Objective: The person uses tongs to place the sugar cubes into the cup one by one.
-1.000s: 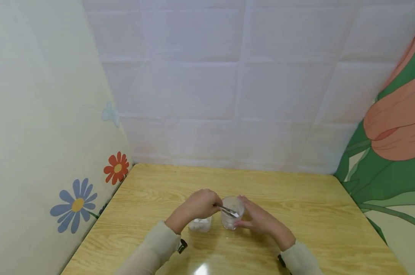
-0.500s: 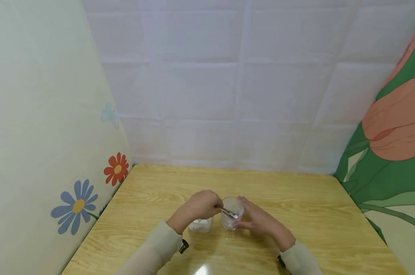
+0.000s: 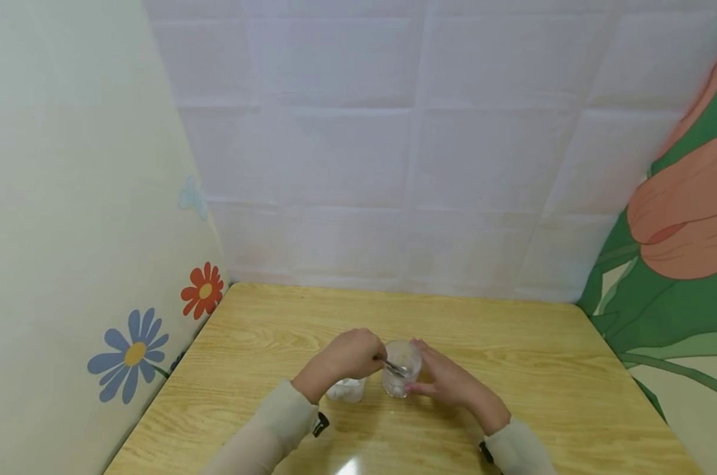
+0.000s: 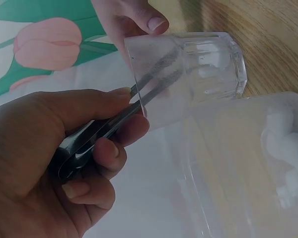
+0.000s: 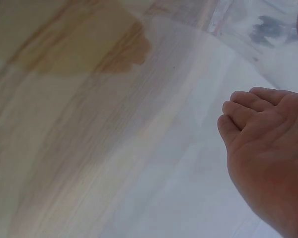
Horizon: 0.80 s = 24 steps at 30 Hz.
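Observation:
My left hand [image 3: 352, 356] [image 4: 54, 148] grips dark-handled metal tongs [image 3: 396, 367] [image 4: 114, 121], whose tips are inside a clear glass [image 3: 402, 351] [image 4: 166, 101]. In the left wrist view the two tips stand apart with nothing visible between them, and white pieces [image 4: 213, 59] show near the glass's base. From the right, my right hand [image 3: 453, 379] [image 5: 273, 153] holds the glass between thumb and fingers. Just left of the glass is a clear plastic container [image 3: 346, 394] [image 4: 223, 163] with white pieces [image 4: 288, 141] in it, partly hidden by my left hand in the head view.
Everything rests on a wood-grain table [image 3: 512, 343]. A white cloth [image 3: 346, 158] hangs behind its far edge, with a flower-patterned one [image 3: 97, 231] on the left and a tulip-patterned one [image 3: 690, 297] on the right.
The white piece at the tongs' tips earlier no longer shows clearly there. My left hand has shifted very slightly right, while my right hand and the glass have stayed in place.

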Motion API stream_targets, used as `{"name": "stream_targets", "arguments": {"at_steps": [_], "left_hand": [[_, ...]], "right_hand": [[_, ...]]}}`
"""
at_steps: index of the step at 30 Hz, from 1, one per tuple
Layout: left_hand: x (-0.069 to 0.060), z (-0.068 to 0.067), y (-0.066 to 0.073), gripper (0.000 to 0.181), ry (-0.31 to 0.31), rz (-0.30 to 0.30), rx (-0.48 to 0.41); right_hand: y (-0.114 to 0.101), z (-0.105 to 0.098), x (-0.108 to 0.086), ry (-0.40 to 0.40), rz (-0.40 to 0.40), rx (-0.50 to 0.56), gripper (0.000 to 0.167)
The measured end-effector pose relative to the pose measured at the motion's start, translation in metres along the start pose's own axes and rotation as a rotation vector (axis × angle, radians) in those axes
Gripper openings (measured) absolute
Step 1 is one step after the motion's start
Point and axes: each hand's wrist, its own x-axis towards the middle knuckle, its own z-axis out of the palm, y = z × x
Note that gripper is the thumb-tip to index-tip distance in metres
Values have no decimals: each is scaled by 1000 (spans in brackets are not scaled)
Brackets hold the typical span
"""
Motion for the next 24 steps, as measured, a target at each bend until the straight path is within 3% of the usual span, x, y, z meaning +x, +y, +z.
{"name": "stream_targets", "arguments": {"at_steps": [11, 24], "left_hand": [[0, -5, -2, 11, 5, 9, -18], [-8, -18, -21, 13, 71, 69, -41]], "right_hand": [[-1, -1, 0, -6, 9, -7, 101], [2, 0, 3, 1, 11, -34, 103]]}}
